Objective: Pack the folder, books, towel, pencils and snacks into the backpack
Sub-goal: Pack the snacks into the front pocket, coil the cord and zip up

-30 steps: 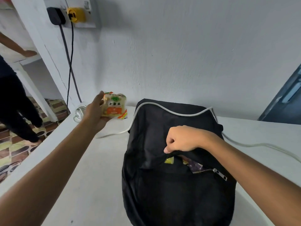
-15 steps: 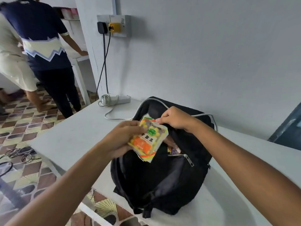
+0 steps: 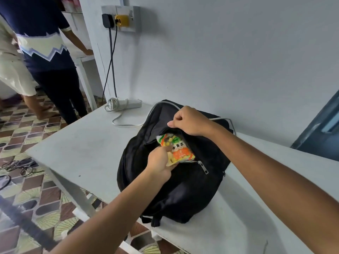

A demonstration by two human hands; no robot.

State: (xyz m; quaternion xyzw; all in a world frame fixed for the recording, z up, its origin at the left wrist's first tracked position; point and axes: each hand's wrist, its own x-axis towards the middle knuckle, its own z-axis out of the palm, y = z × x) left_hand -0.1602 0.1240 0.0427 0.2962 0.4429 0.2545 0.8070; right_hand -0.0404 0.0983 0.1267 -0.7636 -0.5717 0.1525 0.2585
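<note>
Both hands busy at the black backpack (image 3: 176,182) lying on the desk (image 3: 86,143): right hand (image 3: 190,121) pinching the pocket flap up, left hand (image 3: 161,162) clamped on the snack packet (image 3: 177,149), half inside the opening; next, probably pushing it fully in, then letting go.

1 backpack (image 3: 176,184), 1 snack pkt (image 3: 178,148), 2 hands, 1 power strip (image 3: 128,103), maybe 2 bystanders.
</note>
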